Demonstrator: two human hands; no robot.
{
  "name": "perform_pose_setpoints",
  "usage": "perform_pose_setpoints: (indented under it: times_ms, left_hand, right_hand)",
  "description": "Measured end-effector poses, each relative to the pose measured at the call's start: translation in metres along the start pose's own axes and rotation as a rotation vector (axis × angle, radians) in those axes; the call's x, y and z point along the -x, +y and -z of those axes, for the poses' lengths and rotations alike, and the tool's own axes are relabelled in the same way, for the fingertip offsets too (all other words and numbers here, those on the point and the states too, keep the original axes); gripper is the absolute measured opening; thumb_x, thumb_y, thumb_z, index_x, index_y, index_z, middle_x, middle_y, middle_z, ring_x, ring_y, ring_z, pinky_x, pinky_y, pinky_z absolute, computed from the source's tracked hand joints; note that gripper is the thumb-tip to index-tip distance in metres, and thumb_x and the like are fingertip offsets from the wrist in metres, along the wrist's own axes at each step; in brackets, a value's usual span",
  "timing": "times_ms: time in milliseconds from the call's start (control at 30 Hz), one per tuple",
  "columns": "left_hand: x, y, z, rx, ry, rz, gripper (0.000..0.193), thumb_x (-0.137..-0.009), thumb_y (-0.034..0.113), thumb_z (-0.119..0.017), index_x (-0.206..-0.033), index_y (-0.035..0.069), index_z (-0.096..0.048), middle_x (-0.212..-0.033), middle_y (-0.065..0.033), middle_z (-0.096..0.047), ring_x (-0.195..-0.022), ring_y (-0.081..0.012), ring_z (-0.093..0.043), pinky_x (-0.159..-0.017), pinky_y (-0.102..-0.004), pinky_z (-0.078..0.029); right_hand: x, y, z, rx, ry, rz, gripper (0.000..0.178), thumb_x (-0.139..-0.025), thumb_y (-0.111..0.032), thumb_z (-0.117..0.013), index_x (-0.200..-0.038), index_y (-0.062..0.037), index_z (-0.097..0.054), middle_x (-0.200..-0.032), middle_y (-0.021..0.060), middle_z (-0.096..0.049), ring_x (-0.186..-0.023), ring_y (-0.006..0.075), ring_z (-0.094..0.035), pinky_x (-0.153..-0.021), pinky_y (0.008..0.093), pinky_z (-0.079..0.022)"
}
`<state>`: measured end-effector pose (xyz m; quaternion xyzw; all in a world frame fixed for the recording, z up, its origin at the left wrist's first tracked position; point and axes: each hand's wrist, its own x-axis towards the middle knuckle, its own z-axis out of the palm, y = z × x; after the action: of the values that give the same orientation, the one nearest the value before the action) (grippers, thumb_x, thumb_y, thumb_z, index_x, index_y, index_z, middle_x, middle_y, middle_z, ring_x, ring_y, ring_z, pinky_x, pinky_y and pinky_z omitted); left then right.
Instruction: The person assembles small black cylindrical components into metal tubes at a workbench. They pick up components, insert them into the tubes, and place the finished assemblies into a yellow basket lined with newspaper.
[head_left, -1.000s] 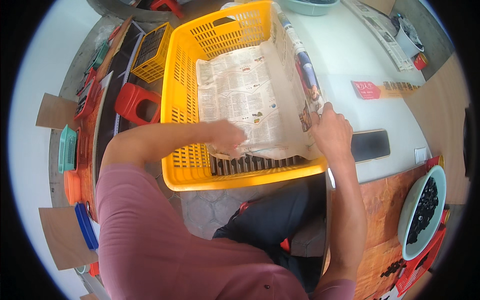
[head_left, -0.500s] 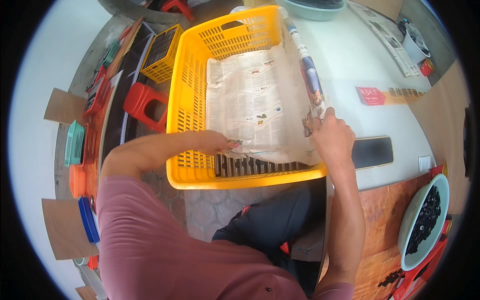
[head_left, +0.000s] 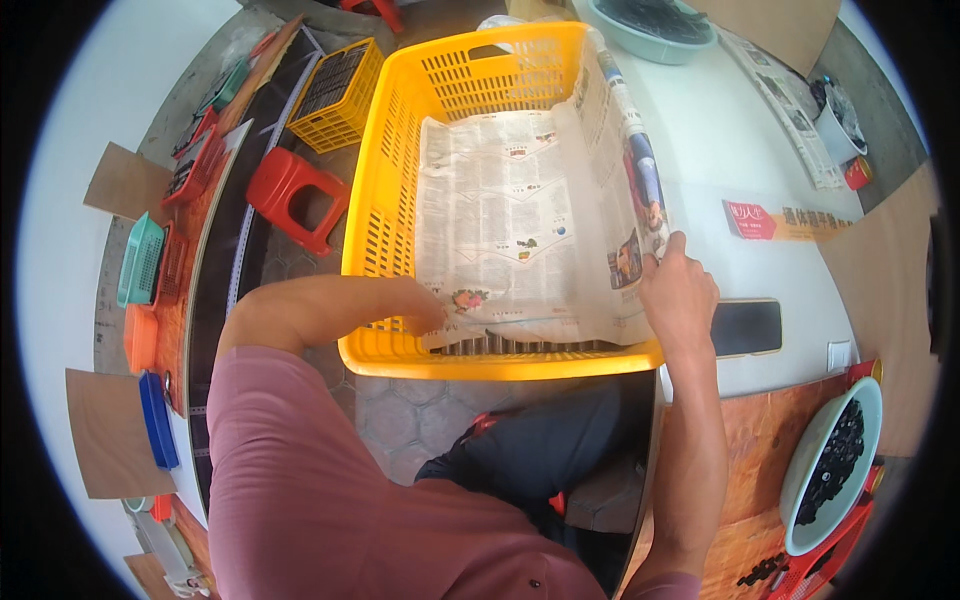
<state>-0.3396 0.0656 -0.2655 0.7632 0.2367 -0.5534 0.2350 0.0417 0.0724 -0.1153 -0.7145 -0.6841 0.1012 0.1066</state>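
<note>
A yellow plastic crate (head_left: 500, 368) with slotted walls stands in front of me. A printed newspaper sheet (head_left: 490, 220) lies inside it and folds up over the right wall and rim. My left hand (head_left: 424, 305) reaches over the left wall, its fingers bent down and closed at the sheet's near left corner; the fingertips are partly hidden. At the near right corner of the crate, my right hand (head_left: 680, 295) pinches the sheet's edge by the rim. Below the sheet's near edge shows a strip of dark, ribbed pieces (head_left: 480, 347); the paper hides the rest.
Right of the crate is a white tabletop (head_left: 720, 110) with a dark phone (head_left: 747, 327). A pale green basin (head_left: 835, 465) of black pieces sits at the lower right. On the left stand a red stool (head_left: 298, 200) and a smaller yellow crate (head_left: 335, 95) of dark pieces.
The newspaper's near edge has come toward me and covers more of the dark pieces. My left hand has moved slightly left and down with its corner. My right hand stays at the rim.
</note>
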Motion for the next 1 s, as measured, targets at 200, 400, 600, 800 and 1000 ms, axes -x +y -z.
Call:
perform_pose_setpoints:
  times_ms: [200, 400, 600, 800, 1000]
  left_hand:
    - [0.0, 0.028, 0.031, 0.264, 0.615, 0.003, 0.039, -0.091, 0.031, -0.067, -0.113, 0.0, -0.058, -0.101, -0.0193, -0.066, -0.096, -0.037, -0.066, -0.081, -0.0469, -0.054]
    - [-0.019, 0.096, 0.09, 0.291, 1.036, -0.082, 0.057, -0.087, 0.046, -0.072, -0.109, -0.003, -0.052, -0.109, -0.0192, -0.054, -0.105, -0.0351, -0.058, -0.085, -0.048, -0.05]
    - [-0.039, 0.104, 0.101, 0.124, 1.177, -0.092, 0.054, -0.084, 0.043, -0.075, -0.11, 0.001, -0.054, -0.112, -0.0152, -0.052, -0.11, -0.0295, -0.054, -0.089, -0.0419, -0.041]
    - [-0.053, 0.104, 0.098, 0.035, 1.179, -0.056, 0.042, -0.08, 0.021, -0.071, -0.114, 0.003, -0.052, -0.114, -0.015, -0.053, -0.113, -0.0294, -0.054, -0.088, -0.0428, -0.04]
    - [-0.025, 0.096, 0.074, 0.307, 0.943, -0.011, 0.047, -0.078, -0.001, -0.064, -0.123, 0.0, -0.049, -0.124, -0.0195, -0.053, -0.121, -0.0361, -0.055, -0.092, -0.0505, -0.046]
  right_hand:
    - [0.002, 0.0, -0.002, 0.026, 0.025, -0.003, 0.027, -0.096, -0.026, -0.062, -0.102, -0.0013, -0.053, -0.08, 0.0274, -0.071, -0.076, 0.0478, -0.07, -0.073, 0.0547, -0.055]
    - [0.002, 0.0, -0.003, 0.053, 0.045, -0.014, 0.026, -0.095, -0.026, -0.062, -0.102, -0.0017, -0.054, -0.079, 0.0263, -0.071, -0.074, 0.0465, -0.071, -0.071, 0.055, -0.055]
    - [0.0, -0.002, -0.002, 0.052, 0.027, -0.002, 0.027, -0.095, -0.025, -0.063, -0.103, -0.0006, -0.055, -0.079, 0.0259, -0.071, -0.074, 0.0459, -0.071, -0.072, 0.0539, -0.056]
    - [0.001, -0.003, 0.0, 0.031, 0.021, -0.018, 0.026, -0.094, -0.023, -0.064, -0.103, -0.0001, -0.055, -0.079, 0.0261, -0.071, -0.075, 0.0456, -0.071, -0.073, 0.0533, -0.056]
    - [0.003, -0.002, 0.004, 0.007, 0.025, -0.03, 0.026, -0.094, -0.023, -0.064, -0.103, -0.0004, -0.055, -0.083, 0.0268, -0.072, -0.076, 0.0455, -0.071, -0.073, 0.0531, -0.056]
